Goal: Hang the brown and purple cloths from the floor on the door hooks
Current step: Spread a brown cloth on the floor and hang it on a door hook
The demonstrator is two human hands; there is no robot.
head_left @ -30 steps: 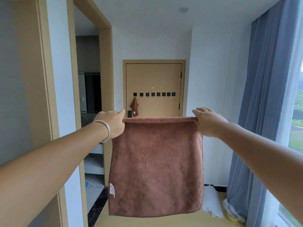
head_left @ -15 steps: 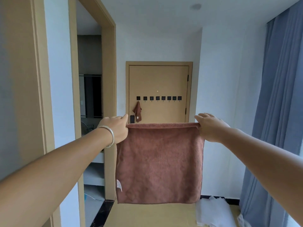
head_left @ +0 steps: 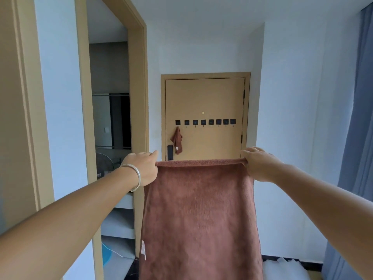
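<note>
Both arms are out straight, and the brown cloth (head_left: 198, 215) hangs flat between them. The left hand (head_left: 141, 168) pinches its top left corner, a silver bangle (head_left: 134, 177) on that wrist; the right hand (head_left: 259, 165) grips the top right corner. Ahead, the tan door (head_left: 204, 98) carries a row of black hooks (head_left: 203, 122). A smaller brown cloth (head_left: 177, 140) hangs from the leftmost hook, above the dark lock panel (head_left: 170, 152).

Both arms outstretched, left hand (head_left: 143, 168) and right hand (head_left: 259, 165) pinching, level

Soft, even daylight; sharp centre, wide-angle edge distortion.
</note>
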